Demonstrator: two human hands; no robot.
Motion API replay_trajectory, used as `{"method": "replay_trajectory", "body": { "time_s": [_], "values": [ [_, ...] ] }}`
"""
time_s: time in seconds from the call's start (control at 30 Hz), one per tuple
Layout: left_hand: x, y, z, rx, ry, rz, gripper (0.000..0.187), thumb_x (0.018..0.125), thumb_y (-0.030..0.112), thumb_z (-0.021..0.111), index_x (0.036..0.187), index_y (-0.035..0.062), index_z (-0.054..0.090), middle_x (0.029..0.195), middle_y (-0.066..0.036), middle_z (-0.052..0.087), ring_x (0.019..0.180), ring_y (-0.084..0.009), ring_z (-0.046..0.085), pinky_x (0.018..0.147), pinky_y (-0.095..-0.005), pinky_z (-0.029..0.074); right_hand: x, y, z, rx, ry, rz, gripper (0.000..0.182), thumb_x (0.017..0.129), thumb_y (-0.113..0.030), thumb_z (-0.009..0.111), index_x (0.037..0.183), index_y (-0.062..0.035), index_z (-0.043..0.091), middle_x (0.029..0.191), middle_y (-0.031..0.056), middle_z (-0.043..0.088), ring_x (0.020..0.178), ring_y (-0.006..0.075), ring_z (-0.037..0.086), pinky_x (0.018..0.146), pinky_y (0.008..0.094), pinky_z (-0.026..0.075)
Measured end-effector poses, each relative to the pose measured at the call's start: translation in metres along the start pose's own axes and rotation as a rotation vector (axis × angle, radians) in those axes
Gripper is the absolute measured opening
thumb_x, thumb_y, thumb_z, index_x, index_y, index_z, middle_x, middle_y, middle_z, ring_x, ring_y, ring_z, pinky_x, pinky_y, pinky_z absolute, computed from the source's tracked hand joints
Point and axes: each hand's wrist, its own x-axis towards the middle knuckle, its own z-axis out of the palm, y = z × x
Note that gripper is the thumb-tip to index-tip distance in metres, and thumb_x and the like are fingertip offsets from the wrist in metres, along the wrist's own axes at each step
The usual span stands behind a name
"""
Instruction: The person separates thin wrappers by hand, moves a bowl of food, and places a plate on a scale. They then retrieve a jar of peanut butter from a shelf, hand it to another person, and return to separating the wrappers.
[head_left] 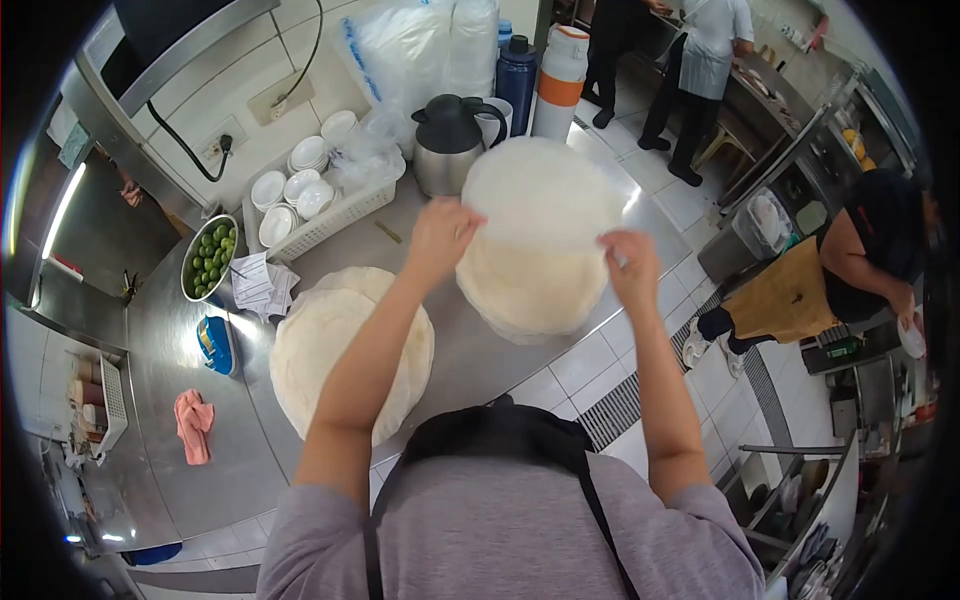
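A thin, translucent white round sheet (pixel 545 190) is held up by its near edge between my two hands. My left hand (pixel 441 238) pinches it on the left side, and my right hand (pixel 630 268) pinches it on the right. Beneath and nearer to me lies a stack of pale flat rounds (pixel 530 295), like dough or flatbread, partly covered from view by the sheet. To the left, a second stack of such rounds (pixel 310 335) rests on the steel table, with my left forearm crossing over it.
Beyond the hands stand a steel thermal jug (pixel 445 150), a dark blue bottle (pixel 516 85) and an orange-banded flask (pixel 560 90). A basket (pixel 335 222) holds small white bowls. At left are a bowl of limes (pixel 212 262) and a pink cloth (pixel 194 425). Several people stand at right.
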Motion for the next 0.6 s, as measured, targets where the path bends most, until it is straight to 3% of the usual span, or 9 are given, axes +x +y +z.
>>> {"method": "replay_trajectory", "body": {
  "time_s": [0.07,0.17,0.3,0.4,0.5,0.6],
  "values": [
    [-0.051,-0.009,0.024,0.032,-0.165,-0.08,0.008,0.069,0.008,0.059,0.075,0.0114,0.064,0.079,-0.003,0.06,0.082,-0.0232,0.053,0.075,-0.0349,0.04,-0.047,0.011,0.014,-0.038,-0.176,-0.046,0.018,0.064,0.001,0.059,0.078,-0.0102,0.062,0.084,0.0037,0.059,0.086,0.0236,0.052,0.077,0.0363,0.038],
    [-0.076,0.005,0.028,0.025,-0.151,-0.128,0.009,0.069,0.006,0.058,0.074,0.0109,0.063,0.078,-0.001,0.059,0.082,-0.0223,0.053,0.076,-0.0343,0.04,-0.081,0.006,0.02,-0.012,-0.24,0.041,0.017,0.063,0.0,0.058,0.077,-0.0098,0.061,0.085,0.0026,0.058,0.087,0.0228,0.051,0.08,0.0376,0.036],
    [-0.062,0.019,0.013,0.078,-0.12,-0.099,0.01,0.068,0.004,0.057,0.074,0.0108,0.063,0.079,-0.001,0.06,0.084,-0.0214,0.053,0.077,-0.0344,0.04,-0.07,-0.001,0.011,-0.002,-0.237,0.029,0.017,0.063,0.001,0.058,0.076,-0.0095,0.061,0.085,0.0021,0.057,0.088,0.0231,0.05,0.081,0.0372,0.036],
    [-0.077,0.019,0.001,0.112,-0.237,-0.094,0.011,0.068,0.004,0.057,0.074,0.0104,0.063,0.08,-0.001,0.06,0.085,-0.0216,0.053,0.077,-0.0343,0.04,-0.077,-0.001,0.008,0.035,-0.339,0.024,0.019,0.063,0.002,0.057,0.078,-0.0095,0.061,0.086,0.0033,0.057,0.089,0.0234,0.05,0.082,0.0372,0.035],
    [-0.105,0.017,-0.033,0.121,-0.221,-0.11,0.013,0.067,0.002,0.057,0.076,0.0087,0.062,0.081,-0.004,0.06,0.084,-0.0232,0.054,0.075,-0.0349,0.041,-0.083,-0.016,0.014,-0.037,-0.338,-0.025,0.022,0.064,0.004,0.056,0.081,-0.0086,0.061,0.088,0.0054,0.057,0.09,0.0237,0.05,0.083,0.0364,0.035],
    [-0.14,0.017,-0.098,0.16,0.052,-0.343,0.01,0.07,0.002,0.056,0.078,0.0057,0.061,0.083,-0.009,0.06,0.082,-0.0268,0.054,0.073,-0.0366,0.042,-0.076,-0.06,0.024,0.037,-0.268,0.113,0.022,0.066,0.004,0.054,0.085,-0.0069,0.06,0.09,0.0079,0.056,0.088,0.0251,0.051,0.079,0.0349,0.039]
  ]
}}
